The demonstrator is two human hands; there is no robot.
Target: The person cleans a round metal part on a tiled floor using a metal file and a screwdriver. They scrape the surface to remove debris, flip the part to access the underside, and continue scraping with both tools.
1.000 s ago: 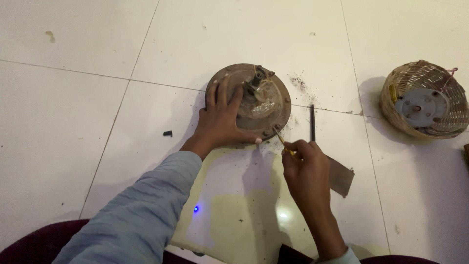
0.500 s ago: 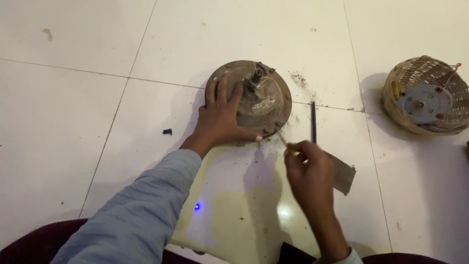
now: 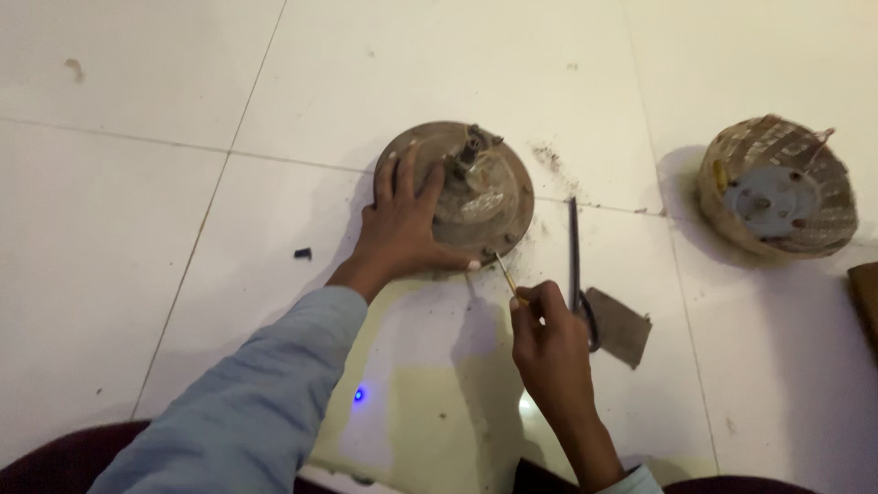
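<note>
right grip (image 3: 541,322) pinching thin stick (image 3: 506,274), scissors (image 3: 576,265) beside

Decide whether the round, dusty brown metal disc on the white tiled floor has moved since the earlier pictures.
No. The round, dusty brown metal disc sits across the same tile joint as before, the left hand pressed flat on it.

Left hand (image 3: 402,224) lies flat with fingers spread, forearm extended in a blue sleeve; right hand (image 3: 549,343) pinches fingers together, wrist raised.

The left hand (image 3: 402,229) hides the round metal housing's (image 3: 485,197) near-left rim; the brown block (image 3: 864,297) is cut off.
</note>
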